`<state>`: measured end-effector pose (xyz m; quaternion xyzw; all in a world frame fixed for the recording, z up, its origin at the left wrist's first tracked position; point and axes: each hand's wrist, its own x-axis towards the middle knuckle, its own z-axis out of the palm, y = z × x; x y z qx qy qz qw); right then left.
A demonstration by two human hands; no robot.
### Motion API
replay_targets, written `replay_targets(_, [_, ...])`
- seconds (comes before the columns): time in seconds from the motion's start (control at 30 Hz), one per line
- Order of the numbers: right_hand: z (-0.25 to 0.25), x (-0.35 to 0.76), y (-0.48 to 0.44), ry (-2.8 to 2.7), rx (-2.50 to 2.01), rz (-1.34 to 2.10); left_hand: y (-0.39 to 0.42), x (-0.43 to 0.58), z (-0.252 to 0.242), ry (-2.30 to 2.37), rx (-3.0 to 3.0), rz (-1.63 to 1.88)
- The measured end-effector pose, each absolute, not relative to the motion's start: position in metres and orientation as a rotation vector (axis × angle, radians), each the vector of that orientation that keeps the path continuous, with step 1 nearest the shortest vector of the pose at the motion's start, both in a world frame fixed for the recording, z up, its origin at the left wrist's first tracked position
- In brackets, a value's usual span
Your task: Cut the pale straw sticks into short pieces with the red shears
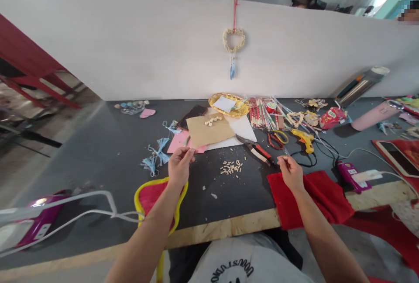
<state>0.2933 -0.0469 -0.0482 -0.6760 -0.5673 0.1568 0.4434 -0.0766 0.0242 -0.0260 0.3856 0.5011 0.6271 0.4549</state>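
Observation:
My left hand (180, 165) is closed in a pinch near the pink paper (174, 143); what sits between the fingertips is too small to make out. Over the red cloth (314, 193), my right hand (290, 171) also pinches, and a thin pale strand seems to stick up from its fingers. Between the hands, a heap of small cut beige pieces (231, 168) lies on the dark table (203, 204). Pliers (257, 148) with red and white handles rest just left of my right hand. Pale beads (212, 121) sit on a brown paper sheet (209, 134).
A yellow woven basket (242, 109), rolled paper sticks (260, 115), scissors (276, 139) and a yellow glue gun (304, 139) stand behind. Blue tassels (159, 154) lie left. A pink bottle (376, 115) leans right. A beaded heart (234, 40) hangs on the white partition (163, 47).

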Motion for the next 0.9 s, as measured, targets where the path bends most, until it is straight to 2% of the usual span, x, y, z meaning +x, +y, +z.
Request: replay_targets(0.9, [-0.039,0.286,-0.043,-1.540,-1.653,0.496,0.027,-0.079,-0.026,1.280,0.961,1.538])
